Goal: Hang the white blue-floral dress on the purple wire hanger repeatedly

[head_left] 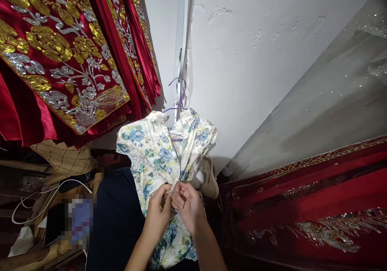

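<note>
Both hands are pinched shut on the floral dress (155,154), right at the middle of its front. The left hand (157,210) and right hand (188,204) sit just beside each other, fingertips touching the cloth where the two front edges meet. The dress hangs on a purple hanger (179,102) against the white wall (256,61), in the corner, with its lower part draped over the person's dark trousers (117,218).

It's pretty cramped around it. Red embroidered robes (60,53) with gold and silver flowers hang close on the left, nearly touching the dress's shoulder, and a sheer glittery fabric (332,94) slopes in from the right, with more red cloth (317,206) below it. A pale shoe (211,178) peeks out behind the dress. Lower left there's a woven bag (63,158) and a white cable (39,200) lying in the clutter.
</note>
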A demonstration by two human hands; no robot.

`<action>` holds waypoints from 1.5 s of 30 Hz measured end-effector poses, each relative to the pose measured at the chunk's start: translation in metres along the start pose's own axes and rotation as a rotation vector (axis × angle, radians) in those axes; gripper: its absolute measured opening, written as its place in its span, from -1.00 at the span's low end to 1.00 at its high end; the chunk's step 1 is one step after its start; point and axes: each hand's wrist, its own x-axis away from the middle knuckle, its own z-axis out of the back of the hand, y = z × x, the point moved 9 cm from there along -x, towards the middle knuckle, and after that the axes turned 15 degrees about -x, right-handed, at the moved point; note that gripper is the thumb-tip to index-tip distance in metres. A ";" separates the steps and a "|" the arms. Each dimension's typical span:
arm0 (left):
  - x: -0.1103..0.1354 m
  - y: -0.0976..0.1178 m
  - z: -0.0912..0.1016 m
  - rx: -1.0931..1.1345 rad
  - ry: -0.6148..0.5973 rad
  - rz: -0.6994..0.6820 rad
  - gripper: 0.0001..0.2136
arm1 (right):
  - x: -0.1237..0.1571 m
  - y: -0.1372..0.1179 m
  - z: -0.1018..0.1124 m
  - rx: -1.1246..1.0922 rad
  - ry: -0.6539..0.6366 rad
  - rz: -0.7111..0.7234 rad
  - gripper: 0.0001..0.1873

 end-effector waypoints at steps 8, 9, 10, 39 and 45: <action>-0.008 -0.016 -0.001 -0.124 0.054 -0.060 -0.80 | 0.001 -0.028 -0.011 0.267 0.073 0.152 -0.61; -0.010 -0.021 -0.002 -0.153 0.045 -0.064 -0.80 | -0.002 -0.044 -0.019 0.303 0.069 0.195 -0.60; -0.012 -0.025 -0.003 -0.183 0.027 -0.065 -0.80 | -0.006 -0.062 -0.030 0.339 0.053 0.239 -0.59; -0.072 0.208 0.103 -0.666 0.402 -0.789 -0.95 | -0.032 -0.122 -0.138 0.697 -0.237 0.568 -0.61; -0.071 0.197 0.101 -0.563 0.429 -0.757 -0.96 | -0.050 -0.113 -0.125 0.702 -0.197 0.468 -0.62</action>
